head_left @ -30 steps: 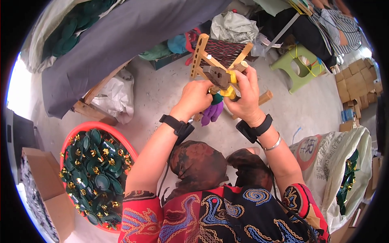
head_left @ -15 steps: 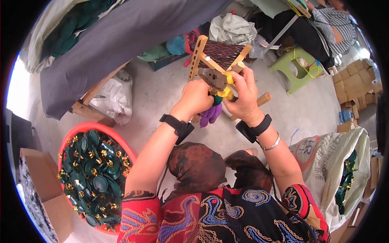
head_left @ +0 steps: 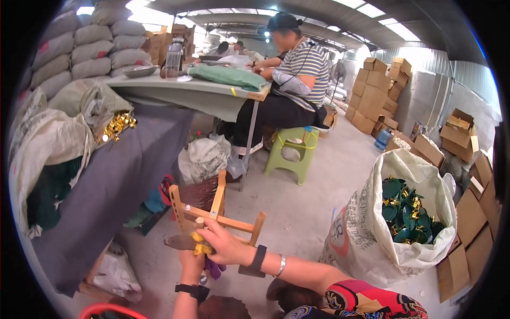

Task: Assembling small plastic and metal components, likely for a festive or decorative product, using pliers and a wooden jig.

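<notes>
At the lower middle, my right hand (head_left: 227, 245) is closed around pliers (head_left: 183, 242) with a dark metal head and yellow grips. The head points left, just above my left hand (head_left: 191, 266). My left hand is closed under the pliers, and what its fingers hold is hidden. A round wooden end (head_left: 200, 220) sticks up beside my right fingers. Something purple (head_left: 214, 269) hangs below my right hand. Just beyond my hands stands a small wooden folding chair (head_left: 212, 210) with a dark woven seat.
A white woven sack (head_left: 350, 228) of green discs with gold fittings stands at right. A red tub (head_left: 106, 308) shows at lower left, below a dark cloth (head_left: 122, 181). Farther off, a person (head_left: 303, 69) sits on a green stool (head_left: 292, 159) at a table (head_left: 159, 81). Cartons (head_left: 372, 87) are stacked behind.
The view has swung up and to the right, bringing the table, seated person and stacked cartons into sight. My hands now appear lower and further left, the right still gripping the pliers.
</notes>
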Motion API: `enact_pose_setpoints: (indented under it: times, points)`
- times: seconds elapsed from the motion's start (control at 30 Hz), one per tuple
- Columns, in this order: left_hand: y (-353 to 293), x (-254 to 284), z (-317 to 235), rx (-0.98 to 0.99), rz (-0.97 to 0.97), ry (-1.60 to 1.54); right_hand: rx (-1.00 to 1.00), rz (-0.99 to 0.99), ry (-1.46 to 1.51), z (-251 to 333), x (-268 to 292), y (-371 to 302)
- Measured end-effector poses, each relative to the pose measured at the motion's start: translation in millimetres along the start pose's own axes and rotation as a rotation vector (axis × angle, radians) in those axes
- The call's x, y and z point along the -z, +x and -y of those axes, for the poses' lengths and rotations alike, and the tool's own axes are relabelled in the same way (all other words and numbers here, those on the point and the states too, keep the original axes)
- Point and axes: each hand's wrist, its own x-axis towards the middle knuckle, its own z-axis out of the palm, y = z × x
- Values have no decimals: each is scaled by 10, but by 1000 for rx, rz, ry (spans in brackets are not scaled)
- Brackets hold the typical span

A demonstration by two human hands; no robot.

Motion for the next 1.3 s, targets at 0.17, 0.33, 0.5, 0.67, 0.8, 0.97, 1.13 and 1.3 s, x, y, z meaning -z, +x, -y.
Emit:
enact_pose_setpoints:
  times: [0.17, 0.33, 0.5, 0.67, 0.8, 0.97, 1.13, 1.3]
  points:
    - [-11, -59, 191, -81, -80, 58, -19, -60, 82, 177, 69, -173]
    - [-3, 1, 3, -142, -51, 231, -383, 55, 245, 443, 289, -479]
    - [-31, 13, 30, -85, -17, 256, -599, -14, 512, 533, 246, -785]
    - [-19, -2, -9, -99, -15, 290, -729, -16, 645, 396, 160, -876]
    - [-28, -17, 30, -114, -23, 263, -746, -36, 629, 344, 135, -891]
    - [-7, -24, -14, -140, -9, 257, -735, -19, 620, 332, 125, -910]
    - [16, -54, -77, -145, -17, 292, -722, -20, 581, 328, 139, -903]
    - [-8, -57, -26, -166, -21, 288, -727, -8, 586, 284, 108, -954]
